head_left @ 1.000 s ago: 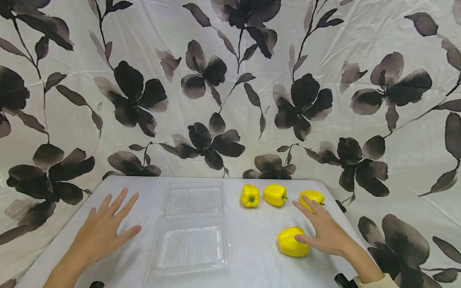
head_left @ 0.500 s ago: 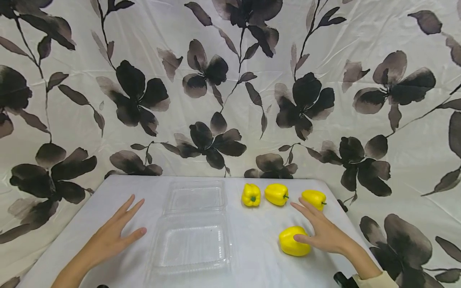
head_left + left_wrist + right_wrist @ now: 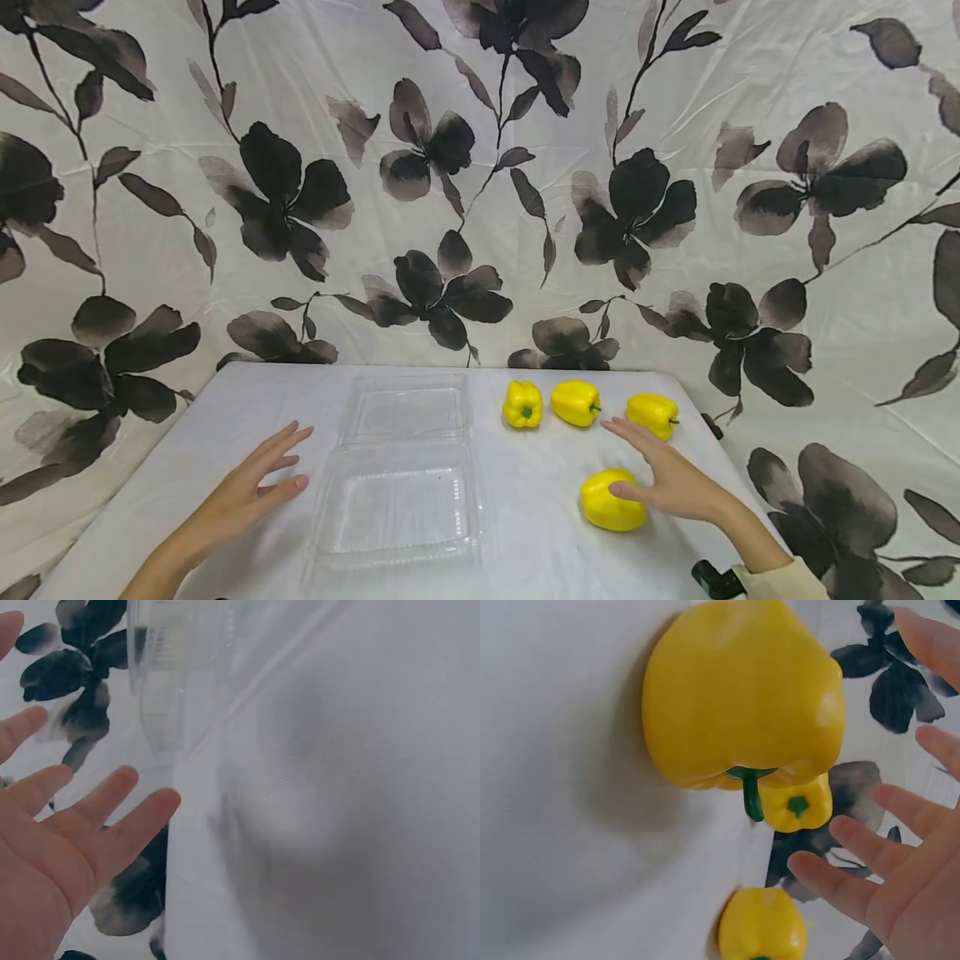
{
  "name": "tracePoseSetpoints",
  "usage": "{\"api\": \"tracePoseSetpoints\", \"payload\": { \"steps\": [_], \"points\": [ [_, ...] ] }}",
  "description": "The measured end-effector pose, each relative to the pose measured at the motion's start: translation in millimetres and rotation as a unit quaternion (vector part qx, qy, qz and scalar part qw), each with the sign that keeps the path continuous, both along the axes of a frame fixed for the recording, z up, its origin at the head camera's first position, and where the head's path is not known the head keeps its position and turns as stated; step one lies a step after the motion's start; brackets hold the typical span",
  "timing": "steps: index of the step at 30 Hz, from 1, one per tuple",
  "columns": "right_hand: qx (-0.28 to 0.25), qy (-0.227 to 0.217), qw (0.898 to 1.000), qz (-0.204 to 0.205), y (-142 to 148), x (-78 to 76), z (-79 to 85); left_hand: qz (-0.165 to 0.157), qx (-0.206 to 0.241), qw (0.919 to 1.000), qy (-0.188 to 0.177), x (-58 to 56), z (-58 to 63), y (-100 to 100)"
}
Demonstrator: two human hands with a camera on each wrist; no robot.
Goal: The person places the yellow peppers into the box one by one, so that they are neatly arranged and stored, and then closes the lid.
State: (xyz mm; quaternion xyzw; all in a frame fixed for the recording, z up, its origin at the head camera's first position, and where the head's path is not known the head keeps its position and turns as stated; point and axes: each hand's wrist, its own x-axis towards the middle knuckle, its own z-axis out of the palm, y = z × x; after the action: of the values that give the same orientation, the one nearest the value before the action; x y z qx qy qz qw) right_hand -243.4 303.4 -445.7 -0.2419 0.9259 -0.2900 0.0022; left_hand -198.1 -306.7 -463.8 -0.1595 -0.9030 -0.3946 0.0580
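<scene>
Floral cloth backs a white table with an unfolded plastic clamshell. Left of it hovers the left hand, fingers extended; right of it, the spread right hand partly hides the front yellow bell pepper; three rear bell peppers sit right of the clamshell's far half.
</scene>
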Motion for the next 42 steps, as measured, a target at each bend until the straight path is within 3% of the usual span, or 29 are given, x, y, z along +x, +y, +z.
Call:
{"api": "tracePoseSetpoints", "payload": {
  "steps": [5,16,23,30,42],
  "points": [
    [-0.015,-0.029,0.999,0.010,0.7,-2.2,-0.5,-0.010,0.045,0.9969,-0.063,-1.2,-7.5,0.1],
    [-0.026,-0.059,0.997,0.045,3.3,-3.8,-3.5,-0.039,0.128,0.9839,-0.119,1.6,-19.5,2.9],
    [-0.016,-0.065,0.996,0.063,3.8,-4.7,-3.1,-0.072,0.126,0.9831,-0.112,1.1,-29.6,2.7],
    [-0.017,-0.076,0.995,0.061,3.2,-4.3,-1.9,-0.063,0.115,0.9806,-0.145,-0.5,-32.0,3.8],
    [-0.031,-0.117,0.990,0.075,5.2,-3.4,-6.0,-0.102,0.127,0.9813,-0.102,-1.5,-38.7,6.1]
  ]
}}
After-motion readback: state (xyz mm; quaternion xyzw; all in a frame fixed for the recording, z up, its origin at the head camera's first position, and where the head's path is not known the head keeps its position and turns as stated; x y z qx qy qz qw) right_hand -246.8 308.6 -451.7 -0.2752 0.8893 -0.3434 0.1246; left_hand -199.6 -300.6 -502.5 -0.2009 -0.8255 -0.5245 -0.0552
